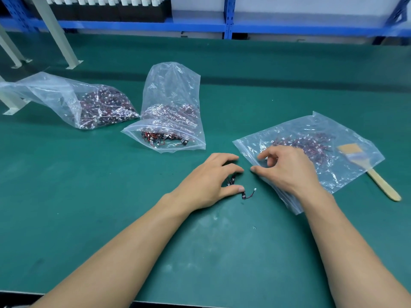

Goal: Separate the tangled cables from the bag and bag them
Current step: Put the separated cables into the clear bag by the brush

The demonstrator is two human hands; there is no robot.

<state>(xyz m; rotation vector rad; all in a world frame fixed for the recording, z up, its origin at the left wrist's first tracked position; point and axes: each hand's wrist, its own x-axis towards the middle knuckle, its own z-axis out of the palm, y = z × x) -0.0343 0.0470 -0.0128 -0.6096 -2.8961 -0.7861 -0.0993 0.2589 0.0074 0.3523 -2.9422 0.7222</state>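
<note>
On the green worktable [89,196] lie cable bags [173,103]; blue shelving [142,25] stands behind.

Bright even light, soft shadows, glare on upright bag [171,92], bowed edges

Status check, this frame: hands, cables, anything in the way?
Left hand grips cable clump. Right hand pinches flat bag mouth. One loose cable beside left thumb. Brush at bag's corner.
</note>
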